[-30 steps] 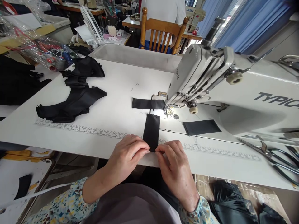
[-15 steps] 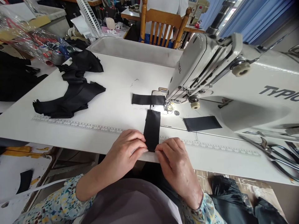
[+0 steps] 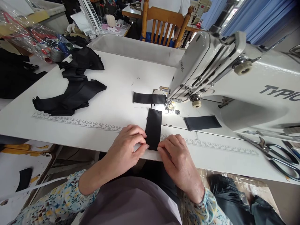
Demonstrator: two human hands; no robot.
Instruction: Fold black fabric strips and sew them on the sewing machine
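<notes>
A black fabric strip lies lengthwise toward me on the white sewing table, its near end close to the front edge. My left hand pinches the strip's near left corner between thumb and fingers. At the near right corner, my right hand does the same with its fingertips. Just beyond, a second black strip lies crosswise with its right end at the presser foot of the sewing machine. Another black strip rests to the right, under the machine arm.
Black cut fabric pieces are heaped at the left of the table. A printed ruler scale runs along the front. Scissors lie at the right edge. Behind stand a wooden chair, with a person seated, and a small fan.
Both hands stay at the strip's near end, with only slight finger movement. The whole view has shifted a little.
</notes>
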